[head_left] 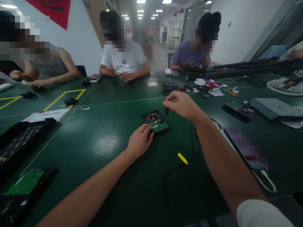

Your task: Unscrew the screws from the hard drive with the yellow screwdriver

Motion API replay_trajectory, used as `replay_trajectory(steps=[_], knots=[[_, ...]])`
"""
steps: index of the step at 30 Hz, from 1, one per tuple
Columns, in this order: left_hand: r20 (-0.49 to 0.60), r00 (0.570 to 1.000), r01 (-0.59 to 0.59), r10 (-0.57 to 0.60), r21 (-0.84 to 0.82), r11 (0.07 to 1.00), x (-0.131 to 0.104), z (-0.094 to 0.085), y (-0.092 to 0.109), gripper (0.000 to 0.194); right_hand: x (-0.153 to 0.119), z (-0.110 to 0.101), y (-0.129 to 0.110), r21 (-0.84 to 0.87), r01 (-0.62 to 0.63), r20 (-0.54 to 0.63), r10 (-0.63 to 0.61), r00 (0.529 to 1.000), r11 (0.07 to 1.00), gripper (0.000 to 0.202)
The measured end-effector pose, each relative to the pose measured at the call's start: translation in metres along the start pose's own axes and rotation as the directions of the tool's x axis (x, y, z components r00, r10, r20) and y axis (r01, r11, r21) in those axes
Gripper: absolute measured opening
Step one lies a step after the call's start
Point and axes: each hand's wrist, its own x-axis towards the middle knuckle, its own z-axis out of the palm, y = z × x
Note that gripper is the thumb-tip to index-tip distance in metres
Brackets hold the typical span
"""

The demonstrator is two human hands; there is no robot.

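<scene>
A hard drive (155, 119) with a green circuit board at its near end lies on the dark green table (113, 126). The fingers of my left hand (140, 140) rest on the drive's near left corner, closed against its edge. My right hand (181, 104) is raised to the right of the drive, thumb and fingertips pinched together. A small dark object (166, 110) shows just below those fingertips, too blurred to name.
At right lie another drive (240, 110), a grey metal box (276, 108) and a phone (245, 146). A yellow tag (182, 158) sits on a black cable. Black trays and a green board (25, 183) are at left. Several people sit across the table.
</scene>
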Motion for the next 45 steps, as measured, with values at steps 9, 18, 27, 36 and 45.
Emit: replay_trajectory(steps=[9, 18, 27, 36, 45], knots=[[-0.001, 1.000, -0.007, 0.007, -0.008, 1.000, -0.0003, 0.0011, -0.0009, 0.033, 0.0014, 0.0024, 0.0023, 0.179, 0.025, 0.156, -0.053, 0.986, 0.984, 0.019], [-0.004, 1.000, -0.002, 0.002, -0.011, 1.000, 0.0001, 0.0017, -0.0012, 0.033, 0.0013, 0.0022, 0.0051, 0.120, -0.019, 0.087, 0.008, 0.996, 0.993, 0.019], [-0.008, 1.000, -0.001, 0.001, -0.016, 1.000, -0.0001, 0.0012, -0.0009, 0.032, 0.0024, 0.0001, 0.0035, 0.114, 0.050, 0.101, -0.061, 0.993, 0.992, 0.016], [-0.004, 1.000, -0.002, 0.002, -0.013, 1.000, -0.0001, 0.0006, -0.0008, 0.033, 0.0000, 0.0008, -0.0016, 0.294, -0.047, 0.218, -0.019, 0.976, 0.955, 0.015], [0.001, 1.000, -0.002, 0.002, -0.008, 1.000, -0.0003, 0.0021, -0.0016, 0.033, 0.0005, -0.0021, 0.0019, 0.154, -0.056, 0.124, 0.037, 0.992, 0.986, 0.014]])
